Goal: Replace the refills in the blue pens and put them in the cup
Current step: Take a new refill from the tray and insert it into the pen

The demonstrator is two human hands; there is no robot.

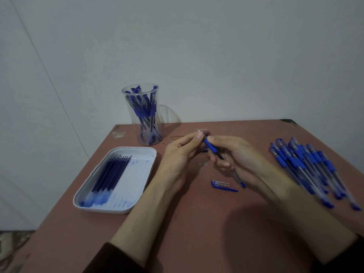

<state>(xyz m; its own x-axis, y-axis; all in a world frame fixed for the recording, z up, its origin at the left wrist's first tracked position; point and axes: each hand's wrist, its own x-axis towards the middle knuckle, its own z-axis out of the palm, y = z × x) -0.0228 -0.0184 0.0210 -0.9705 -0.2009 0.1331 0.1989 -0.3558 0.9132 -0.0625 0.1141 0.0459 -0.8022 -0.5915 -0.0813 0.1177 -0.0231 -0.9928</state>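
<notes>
— Head view: what do the fingers hold?
— The right hand grips a blue pen by its barrel. The left hand pinches its tip end.
— Nearby?
— A cap lies just below the right fingers, and the cup stands beyond the left ones. Print on the pens is too blurred to read.

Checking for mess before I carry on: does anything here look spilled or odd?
Yes: blue ink is smeared inside the white tray beside the refills, and a pen cap lies loose on the table.
</notes>
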